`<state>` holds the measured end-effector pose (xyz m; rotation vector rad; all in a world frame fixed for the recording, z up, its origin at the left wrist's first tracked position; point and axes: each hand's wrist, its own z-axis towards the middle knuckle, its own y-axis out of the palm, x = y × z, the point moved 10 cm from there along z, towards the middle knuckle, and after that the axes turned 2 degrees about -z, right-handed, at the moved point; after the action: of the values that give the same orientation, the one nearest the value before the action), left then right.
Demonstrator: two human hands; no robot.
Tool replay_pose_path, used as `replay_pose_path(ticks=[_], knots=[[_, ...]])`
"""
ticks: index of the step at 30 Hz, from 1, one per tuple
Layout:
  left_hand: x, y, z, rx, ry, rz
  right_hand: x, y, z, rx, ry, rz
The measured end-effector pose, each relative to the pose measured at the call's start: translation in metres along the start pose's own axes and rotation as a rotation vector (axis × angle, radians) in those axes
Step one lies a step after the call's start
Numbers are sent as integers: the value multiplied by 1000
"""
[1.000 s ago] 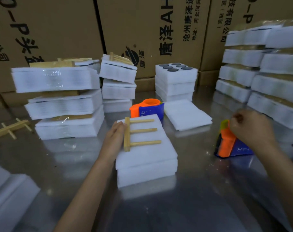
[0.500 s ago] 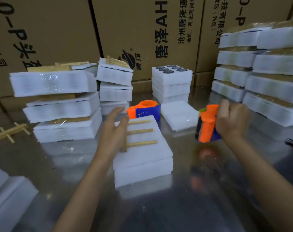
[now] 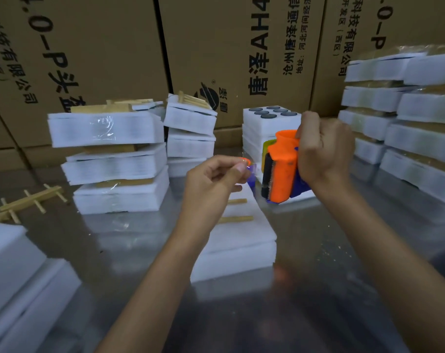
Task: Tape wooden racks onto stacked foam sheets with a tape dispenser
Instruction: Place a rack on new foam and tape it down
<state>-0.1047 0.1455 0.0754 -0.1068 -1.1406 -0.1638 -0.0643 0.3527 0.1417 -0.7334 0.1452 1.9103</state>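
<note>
Wooden rack (image 3: pixel 238 210) lies at 6 o'clock beneath your hands, pegs pointing toward 3; left hand (image 3: pixel 211 178) pinches the tape end (image 3: pixel 250 167), right hand (image 3: pixel 323 151) grips the tape dispenser (image 3: pixel 280 169).

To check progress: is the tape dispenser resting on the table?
No, the right hand holds the tape dispenser up above the table.

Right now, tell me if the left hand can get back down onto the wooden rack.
Probably yes: the left hand hovers just above the wooden rack, with nothing between, though it pinches the tape end.
</note>
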Motion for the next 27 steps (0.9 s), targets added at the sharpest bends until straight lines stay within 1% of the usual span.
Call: replay_pose_path(ticks=[3,4,8,10,13,14,16,18,20,21,25,27], knots=[[-11,-7,5,20,-164,-105,1,16,-3,-86,105,-12],[-10,-7,7,7,-188,-136,2,20,-4,-107,133,-37],[-2,-9,14,-22,-150,-54,5,31,-5,-133,173,-129],[-4,-7,17,-30,-163,-44,3,37,0,-150,171,-183],[-11,-17,25,64,-192,-68,5,45,9,-193,209,-227],[-13,-21,28,93,-189,-57,5,49,11,-222,207,-251],[-17,-24,33,110,-169,12,3,62,14,-310,138,-361],[-22,-29,38,127,-160,70,2,81,14,-439,76,-461],[-25,-47,46,189,-156,98,7,95,13,-546,74,-470],[-26,-61,51,230,-160,101,11,97,13,-569,76,-473],[-31,-143,56,429,-164,85,35,88,24,-590,84,-604],[-50,-178,47,462,-228,37,49,87,30,-640,70,-714]])
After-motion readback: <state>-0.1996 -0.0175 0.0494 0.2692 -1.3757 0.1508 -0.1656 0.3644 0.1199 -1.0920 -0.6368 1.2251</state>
